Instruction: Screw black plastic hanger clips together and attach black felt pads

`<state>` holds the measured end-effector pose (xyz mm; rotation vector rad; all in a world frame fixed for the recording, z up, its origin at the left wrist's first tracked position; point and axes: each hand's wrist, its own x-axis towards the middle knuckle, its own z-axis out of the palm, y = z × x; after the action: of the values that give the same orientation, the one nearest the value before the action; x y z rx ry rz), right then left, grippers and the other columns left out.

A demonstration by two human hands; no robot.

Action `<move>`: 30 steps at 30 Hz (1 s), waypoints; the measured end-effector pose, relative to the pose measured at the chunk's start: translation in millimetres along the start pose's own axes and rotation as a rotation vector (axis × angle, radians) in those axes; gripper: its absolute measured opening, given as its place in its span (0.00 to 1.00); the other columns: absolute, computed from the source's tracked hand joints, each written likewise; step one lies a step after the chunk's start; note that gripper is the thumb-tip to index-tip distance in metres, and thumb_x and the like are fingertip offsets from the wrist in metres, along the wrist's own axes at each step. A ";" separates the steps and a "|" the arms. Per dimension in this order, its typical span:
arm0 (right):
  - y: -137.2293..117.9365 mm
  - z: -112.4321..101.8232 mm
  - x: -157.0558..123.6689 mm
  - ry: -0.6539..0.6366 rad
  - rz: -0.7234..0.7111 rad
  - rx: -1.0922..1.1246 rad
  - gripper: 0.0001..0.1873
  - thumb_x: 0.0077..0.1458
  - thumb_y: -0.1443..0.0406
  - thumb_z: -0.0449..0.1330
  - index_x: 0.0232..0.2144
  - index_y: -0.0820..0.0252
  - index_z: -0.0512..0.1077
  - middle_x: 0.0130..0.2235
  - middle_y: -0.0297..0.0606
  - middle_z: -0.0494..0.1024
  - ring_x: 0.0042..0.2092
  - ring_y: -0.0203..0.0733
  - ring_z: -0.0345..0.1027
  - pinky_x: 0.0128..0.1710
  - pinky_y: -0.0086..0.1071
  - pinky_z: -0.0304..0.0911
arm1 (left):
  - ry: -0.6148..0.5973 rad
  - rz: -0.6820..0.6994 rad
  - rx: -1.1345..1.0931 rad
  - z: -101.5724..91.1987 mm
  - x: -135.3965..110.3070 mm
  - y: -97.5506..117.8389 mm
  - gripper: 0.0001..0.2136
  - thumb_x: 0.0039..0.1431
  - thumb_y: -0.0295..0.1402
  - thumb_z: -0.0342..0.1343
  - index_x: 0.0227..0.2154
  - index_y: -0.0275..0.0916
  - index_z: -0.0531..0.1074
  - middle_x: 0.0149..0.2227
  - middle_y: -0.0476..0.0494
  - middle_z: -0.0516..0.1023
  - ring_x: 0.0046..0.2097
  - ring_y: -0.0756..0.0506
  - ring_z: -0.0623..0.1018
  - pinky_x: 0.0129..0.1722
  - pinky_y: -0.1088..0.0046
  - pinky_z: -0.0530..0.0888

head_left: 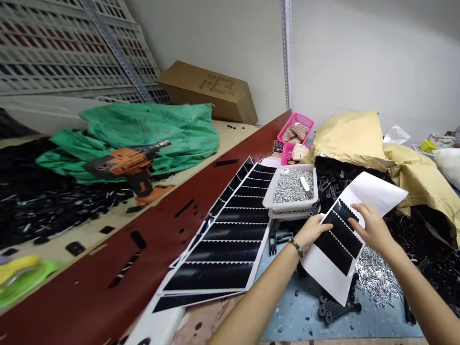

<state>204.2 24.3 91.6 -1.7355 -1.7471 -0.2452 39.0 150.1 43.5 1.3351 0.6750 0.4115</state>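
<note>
My left hand (pixel 312 231) grips the left edge of a white sheet (pixel 373 191) that carries black scalloped sticker strips (pixel 339 235). A bead bracelet circles that wrist. My right hand (pixel 372 225) rests on top of the sheet, fingers curled at the upper end of the black strips, pinching there. The sheet is held tilted above the blue table surface (pixel 302 311). To the left lies a fanned row of similar sheets with black strips (pixel 230 239).
A white tray of silver screws (pixel 293 187) stands behind the sheet, loose screws (pixel 377 280) and black plastic parts (pixel 338 309) lie below it. Pink baskets (pixel 296 127), yellow sacks (pixel 348 136), an orange drill (pixel 125 165), green cloth (pixel 151 127) and a cardboard box (pixel 208 91) sit around.
</note>
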 end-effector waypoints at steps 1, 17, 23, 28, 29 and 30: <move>3.0 14.2 -7.7 -0.010 0.042 0.035 0.20 0.59 0.58 0.53 0.53 0.56 0.63 0.48 0.45 0.72 0.50 0.49 0.68 0.46 0.45 0.68 | -0.011 -0.004 -0.015 -1.0 -1.2 -1.0 0.15 0.42 0.36 0.63 0.33 0.35 0.71 0.32 0.46 0.76 0.34 0.45 0.75 0.36 0.71 0.69; 33.3 79.8 -27.2 0.011 0.428 0.441 0.30 0.56 0.52 0.54 0.56 0.62 0.63 0.53 0.50 0.71 0.54 0.51 0.66 0.54 0.46 0.61 | -0.330 0.011 0.193 19.6 32.0 27.0 0.15 0.38 0.28 0.63 0.33 0.36 0.73 0.32 0.50 0.76 0.36 0.46 0.73 0.40 0.72 0.68; 39.0 58.8 -11.5 0.032 0.413 0.542 0.20 0.58 0.52 0.51 0.38 0.60 0.72 0.34 0.38 0.77 0.35 0.43 0.71 0.37 0.34 0.65 | -0.333 0.146 0.298 34.7 41.0 44.9 0.17 0.40 0.27 0.59 0.38 0.36 0.72 0.38 0.48 0.77 0.45 0.43 0.73 0.50 0.70 0.65; 53.1 55.3 5.9 0.119 0.408 0.512 0.25 0.59 0.48 0.45 0.21 0.58 0.64 0.21 0.31 0.66 0.26 0.36 0.60 0.27 0.28 0.55 | -0.313 0.145 0.473 26.0 37.8 63.7 0.17 0.43 0.29 0.58 0.40 0.35 0.70 0.39 0.45 0.77 0.44 0.42 0.74 0.47 0.68 0.69; 57.1 56.4 9.5 0.136 0.415 0.493 0.25 0.59 0.48 0.45 0.20 0.58 0.63 0.20 0.30 0.65 0.25 0.35 0.58 0.27 0.28 0.54 | -0.290 0.141 0.528 21.9 36.8 67.2 0.17 0.42 0.28 0.58 0.39 0.35 0.70 0.39 0.45 0.77 0.44 0.42 0.74 0.47 0.68 0.69; 61.4 57.5 13.4 0.155 0.424 0.480 0.25 0.58 0.47 0.45 0.20 0.58 0.62 0.19 0.30 0.64 0.25 0.35 0.57 0.27 0.28 0.53 | -0.258 0.140 0.586 17.3 35.7 70.4 0.16 0.42 0.28 0.58 0.39 0.35 0.70 0.40 0.45 0.77 0.45 0.42 0.74 0.47 0.68 0.69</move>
<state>245.5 73.8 36.0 -1.6228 -1.1678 0.2049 84.2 174.2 106.0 1.9597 0.5022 0.1455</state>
